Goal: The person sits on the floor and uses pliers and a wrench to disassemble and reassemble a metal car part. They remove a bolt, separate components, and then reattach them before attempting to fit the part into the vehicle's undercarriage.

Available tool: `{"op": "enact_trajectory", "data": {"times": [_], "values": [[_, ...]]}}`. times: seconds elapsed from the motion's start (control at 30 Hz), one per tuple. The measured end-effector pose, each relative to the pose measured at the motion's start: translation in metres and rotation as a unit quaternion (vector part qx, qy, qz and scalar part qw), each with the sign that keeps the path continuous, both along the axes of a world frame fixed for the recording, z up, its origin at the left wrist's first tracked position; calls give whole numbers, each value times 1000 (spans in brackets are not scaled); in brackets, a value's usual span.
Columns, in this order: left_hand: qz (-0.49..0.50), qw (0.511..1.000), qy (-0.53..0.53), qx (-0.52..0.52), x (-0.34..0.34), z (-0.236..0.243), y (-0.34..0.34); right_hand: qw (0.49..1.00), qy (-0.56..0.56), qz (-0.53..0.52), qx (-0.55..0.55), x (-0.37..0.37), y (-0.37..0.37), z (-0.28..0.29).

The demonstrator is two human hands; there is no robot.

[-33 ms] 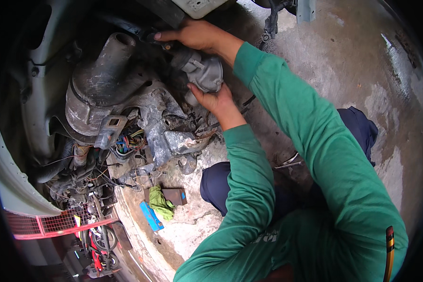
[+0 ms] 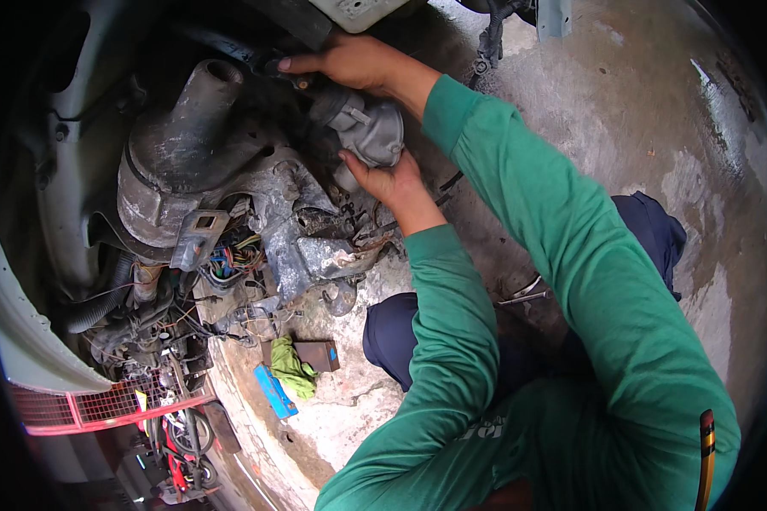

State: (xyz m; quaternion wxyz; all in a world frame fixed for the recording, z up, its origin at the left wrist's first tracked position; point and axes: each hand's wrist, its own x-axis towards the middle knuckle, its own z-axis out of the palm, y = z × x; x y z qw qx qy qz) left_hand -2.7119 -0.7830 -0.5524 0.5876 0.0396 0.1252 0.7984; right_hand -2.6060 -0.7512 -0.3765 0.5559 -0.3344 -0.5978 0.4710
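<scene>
A grey cast-metal housing [image 2: 375,134] with a rounded end and a ribbed collar sits among the vehicle's underside parts. My left hand [image 2: 396,185] cups it from below, thumb along its near side. Above it, my right hand [image 2: 360,63] reaches in with fingers curled round a dark metal fitting [image 2: 296,78] beside the housing. Most of that fitting is lost in shadow and behind the fingers. Left of both hands stands a large dusty metal casing [image 2: 158,183] with an upright open pipe [image 2: 213,85].
Bundled coloured wires [image 2: 239,255] and a corrugated hose [image 2: 102,307] hang at the left. On the concrete floor lie a green cloth [image 2: 291,371], a blue box [image 2: 275,392] and metal tools [image 2: 524,295] by my knees. A red mesh barrier [image 2: 111,405] and a motorcycle [image 2: 187,433] are at lower left.
</scene>
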Motion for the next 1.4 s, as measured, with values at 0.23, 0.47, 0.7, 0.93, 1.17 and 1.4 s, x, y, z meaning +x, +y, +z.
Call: {"op": "enact_trajectory", "data": {"times": [0.23, 0.47, 0.7, 0.93, 1.17, 1.4], "values": [[-8, 999, 2, 31, 1, -1, 13, 996, 75, 40, 28, 1, 17, -6], [-21, 999, -18, 35, -1, -5, 18, 993, 64, 18, 93, -10, 34, -17], [-12, 1000, -23, 0, 5, 2, 10, 997, 26, 6, 66, -11, 36, -21], [2, 1000, -28, -6, 9, 13, 1, 985, 124, 68, 98, -7, 19, -9], [-9, 999, -30, -4, 9, 5, 5, 992, 104, 46, 60, -7, 22, -12], [-13, 999, -48, -8, 13, 11, 3, 998, 53, 12, 38, -8, 19, -11]]}}
